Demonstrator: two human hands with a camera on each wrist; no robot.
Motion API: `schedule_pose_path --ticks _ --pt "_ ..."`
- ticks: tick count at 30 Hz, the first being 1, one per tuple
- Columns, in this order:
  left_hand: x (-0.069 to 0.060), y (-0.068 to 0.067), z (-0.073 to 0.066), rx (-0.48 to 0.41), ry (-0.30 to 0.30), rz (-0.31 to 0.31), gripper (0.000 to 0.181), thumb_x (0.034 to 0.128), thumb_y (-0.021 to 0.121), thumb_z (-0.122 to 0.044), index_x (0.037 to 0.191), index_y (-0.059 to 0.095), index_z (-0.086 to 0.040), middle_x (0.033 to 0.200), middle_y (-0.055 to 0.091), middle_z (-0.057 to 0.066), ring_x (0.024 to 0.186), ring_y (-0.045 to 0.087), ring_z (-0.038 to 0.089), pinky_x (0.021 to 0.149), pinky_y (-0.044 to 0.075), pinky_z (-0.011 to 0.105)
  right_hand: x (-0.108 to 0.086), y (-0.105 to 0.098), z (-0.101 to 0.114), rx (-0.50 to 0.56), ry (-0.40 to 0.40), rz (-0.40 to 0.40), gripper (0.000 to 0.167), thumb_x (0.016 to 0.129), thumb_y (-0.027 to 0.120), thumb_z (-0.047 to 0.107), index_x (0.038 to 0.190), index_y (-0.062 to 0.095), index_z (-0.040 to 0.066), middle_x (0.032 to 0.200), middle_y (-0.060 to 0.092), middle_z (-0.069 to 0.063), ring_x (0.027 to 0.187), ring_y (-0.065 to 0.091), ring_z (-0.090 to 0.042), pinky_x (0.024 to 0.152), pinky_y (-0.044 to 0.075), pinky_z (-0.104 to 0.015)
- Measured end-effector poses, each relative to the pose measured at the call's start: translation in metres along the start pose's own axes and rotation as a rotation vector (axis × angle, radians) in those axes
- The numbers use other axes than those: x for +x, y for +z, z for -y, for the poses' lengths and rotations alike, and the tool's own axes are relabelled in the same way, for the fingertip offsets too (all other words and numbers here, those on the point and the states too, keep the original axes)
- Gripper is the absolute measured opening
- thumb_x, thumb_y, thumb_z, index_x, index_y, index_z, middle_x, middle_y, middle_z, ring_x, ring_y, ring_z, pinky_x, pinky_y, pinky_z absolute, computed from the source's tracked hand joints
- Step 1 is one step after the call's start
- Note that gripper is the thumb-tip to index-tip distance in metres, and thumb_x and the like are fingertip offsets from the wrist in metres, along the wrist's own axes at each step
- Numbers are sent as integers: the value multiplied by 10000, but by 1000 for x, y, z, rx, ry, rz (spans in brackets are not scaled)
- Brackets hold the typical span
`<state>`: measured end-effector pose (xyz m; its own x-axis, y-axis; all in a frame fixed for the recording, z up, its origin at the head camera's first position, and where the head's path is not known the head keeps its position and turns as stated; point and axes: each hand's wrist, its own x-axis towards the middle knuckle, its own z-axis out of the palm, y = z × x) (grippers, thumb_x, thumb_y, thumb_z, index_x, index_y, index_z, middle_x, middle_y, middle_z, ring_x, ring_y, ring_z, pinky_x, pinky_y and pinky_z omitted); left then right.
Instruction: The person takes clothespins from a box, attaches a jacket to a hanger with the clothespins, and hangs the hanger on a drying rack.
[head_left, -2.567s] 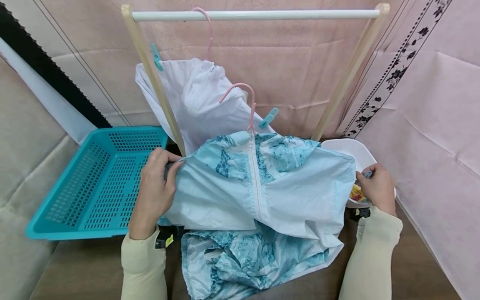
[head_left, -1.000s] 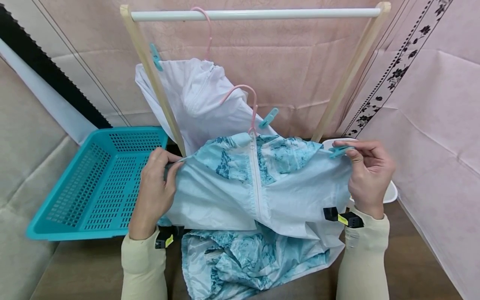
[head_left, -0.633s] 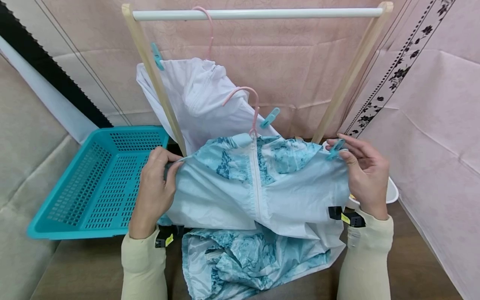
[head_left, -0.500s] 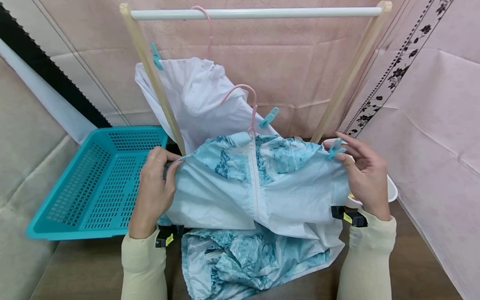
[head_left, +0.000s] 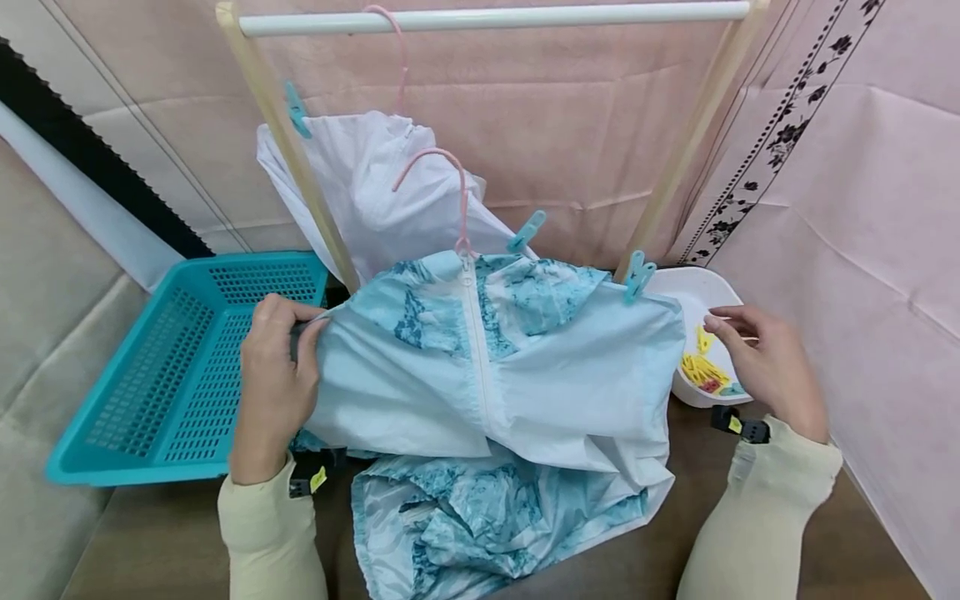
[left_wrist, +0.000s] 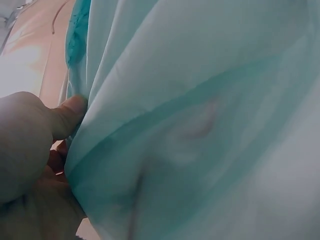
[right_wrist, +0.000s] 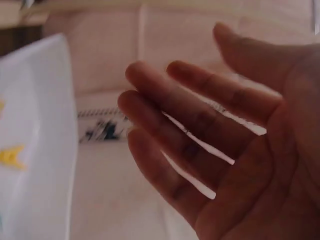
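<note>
A light blue zip jacket with blue patterned yoke lies spread on a pink hanger, whose hook stands above its collar. My left hand pinches the jacket's left shoulder edge; in the left wrist view, the thumb presses against the fabric. A blue clothespin is clipped on the right shoulder. Apart from it, my right hand is by the right side of a white bin. The right wrist view shows its fingers spread and holding nothing.
Behind the jacket, a white garment hangs from the rack's white bar, with blue clothespins at its shoulders. A teal basket stands at left. Yellow clothespins lie in the white bin. The brown tabletop shows in front.
My right hand took a blue clothespin from the bin, clipped it onto the jacket's right shoulder, let go and moved right, back beside the bin. My left hand keeps its pinch on the jacket.
</note>
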<state>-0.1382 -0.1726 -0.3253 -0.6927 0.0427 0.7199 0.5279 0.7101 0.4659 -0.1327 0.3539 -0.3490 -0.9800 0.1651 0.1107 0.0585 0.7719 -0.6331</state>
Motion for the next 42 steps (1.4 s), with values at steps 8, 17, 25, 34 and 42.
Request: schedule_pose_path --ticks 8,17,25,34,42 --pt "-3 -7 -2 38 -32 -8 115 1017 573 -14 1034 640 78 986 581 236 942 552 394 777 381 387 16 7 -45 -138 198 77 461 1049 551 275 1333 585 -85 1227 637 -351 1051 617 -462 683 492 -387" --pt "-4 -4 -6 50 -28 24 120 1025 558 -23 1026 626 75 995 575 229 958 547 384 766 388 376 18 12 -53 -173 367 151 470 946 655 156 1236 570 -203 1172 588 -407 905 588 -429 682 533 -438" --pt "-2 -6 -6 38 -26 18 120 1025 562 -25 1019 632 73 1002 586 224 965 553 376 781 397 372 16 12 -51 -203 388 212 224 859 631 23 910 658 -193 739 635 -240 658 555 -312 525 470 -334" --pt "0 -7 -4 27 -24 23 112 1021 569 -17 1013 636 73 995 588 219 982 556 375 785 403 375 21 25 -56 -211 453 135 285 794 626 -30 985 593 -239 863 589 -361 722 561 -395 548 500 -373" --pt "0 -6 -3 13 -17 25 93 1014 578 -9 1012 638 61 997 590 211 985 559 365 788 402 364 22 30 -59 -231 442 51 361 763 607 -41 1029 568 -282 939 584 -416 816 523 -468 698 504 -489"
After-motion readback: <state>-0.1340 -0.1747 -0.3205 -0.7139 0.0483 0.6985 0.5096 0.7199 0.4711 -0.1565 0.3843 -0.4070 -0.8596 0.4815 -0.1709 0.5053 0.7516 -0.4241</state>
